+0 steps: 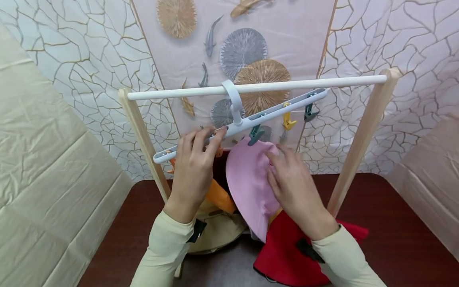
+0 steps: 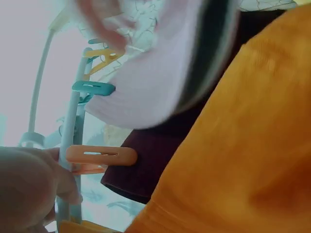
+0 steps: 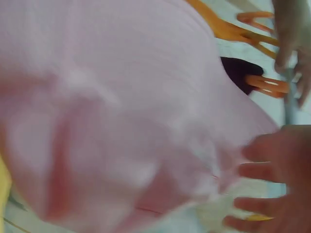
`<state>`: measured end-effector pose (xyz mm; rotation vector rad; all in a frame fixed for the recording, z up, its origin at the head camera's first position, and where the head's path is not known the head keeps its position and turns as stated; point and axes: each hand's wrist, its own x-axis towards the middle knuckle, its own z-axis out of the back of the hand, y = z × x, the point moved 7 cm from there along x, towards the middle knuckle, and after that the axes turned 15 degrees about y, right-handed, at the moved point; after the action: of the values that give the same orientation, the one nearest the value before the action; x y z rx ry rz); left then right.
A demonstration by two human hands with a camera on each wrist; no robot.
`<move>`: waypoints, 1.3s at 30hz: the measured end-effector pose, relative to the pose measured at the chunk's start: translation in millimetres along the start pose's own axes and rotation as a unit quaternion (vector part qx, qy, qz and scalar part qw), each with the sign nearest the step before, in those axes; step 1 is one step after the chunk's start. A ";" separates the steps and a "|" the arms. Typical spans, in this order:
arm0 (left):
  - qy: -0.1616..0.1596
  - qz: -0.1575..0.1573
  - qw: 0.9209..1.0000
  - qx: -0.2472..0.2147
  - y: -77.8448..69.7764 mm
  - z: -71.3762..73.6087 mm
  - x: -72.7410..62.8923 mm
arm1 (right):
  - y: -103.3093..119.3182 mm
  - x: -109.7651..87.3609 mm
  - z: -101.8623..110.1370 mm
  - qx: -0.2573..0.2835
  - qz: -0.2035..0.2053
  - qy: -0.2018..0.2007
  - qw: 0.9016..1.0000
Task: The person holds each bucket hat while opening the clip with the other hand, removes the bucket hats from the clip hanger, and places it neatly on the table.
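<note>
My left hand [image 1: 195, 159] grips the left part of a pale blue clip hanger [image 1: 279, 111], which tilts with its right end higher. A dark green clip [image 1: 255, 135] holds the brim of a pink bucket hat [image 1: 245, 183] under the hanger's middle. Beside that hat is my right hand [image 1: 294, 183], its fingers spread and pinching nothing. In the left wrist view an orange clip [image 2: 102, 155] bites a dark maroon hat [image 2: 146, 162]. An orange hat [image 2: 233, 136] hangs nearer the camera. Farther right, a yellow clip [image 1: 288, 118] and another green clip [image 1: 309, 113] hold nothing.
The hanger hooks over a white rod [image 1: 305, 84] between wooden posts [image 1: 362, 147]. On the dark table [image 1: 387, 239] below lie a red hat [image 1: 294, 251] at right and a beige hat [image 1: 218, 235] at left. A patterned cloth wall stands behind.
</note>
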<state>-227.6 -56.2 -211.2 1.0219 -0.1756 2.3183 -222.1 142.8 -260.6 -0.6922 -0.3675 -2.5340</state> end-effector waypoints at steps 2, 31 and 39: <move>0.001 -0.006 1.000 -0.007 -2.0 2.5 1.2 | 4.9 -0.5 24.6 0.014 0.033 -0.069 0.997; 0.025 0.062 0.895 -0.441 25.0 -12.1 -12.4 | 7.2 -21.0 64.8 0.025 0.018 -0.169 0.985; 0.023 0.044 0.902 -0.429 25.8 -8.7 -11.5 | 57.5 -20.6 -9.5 0.154 0.033 -0.009 0.988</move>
<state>-241.7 -79.7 -222.5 0.4971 -1.1249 1.9771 -180.7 98.4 -272.3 -0.5966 -0.7115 -2.3387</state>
